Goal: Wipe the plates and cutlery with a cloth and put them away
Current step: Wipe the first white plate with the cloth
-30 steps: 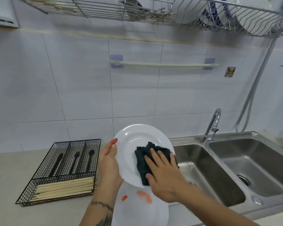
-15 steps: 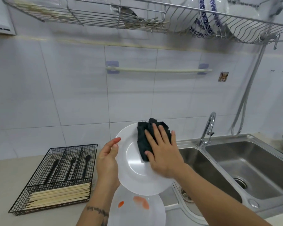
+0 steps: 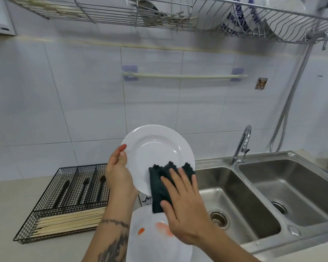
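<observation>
The tilted plate [image 3: 155,148], gripped by its rim in the left hand [image 3: 119,174], could be knocked loose if the cloth [image 3: 159,184] is pressed too hard under the flat right hand [image 3: 184,210].

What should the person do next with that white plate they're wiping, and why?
Probably sweep the dark cloth back up across the white plate. The right hand presses it flat on the lower right rim only, leaving most of the face uncovered, while the left hand holds the left edge, tilting the plate for another pass.
</observation>
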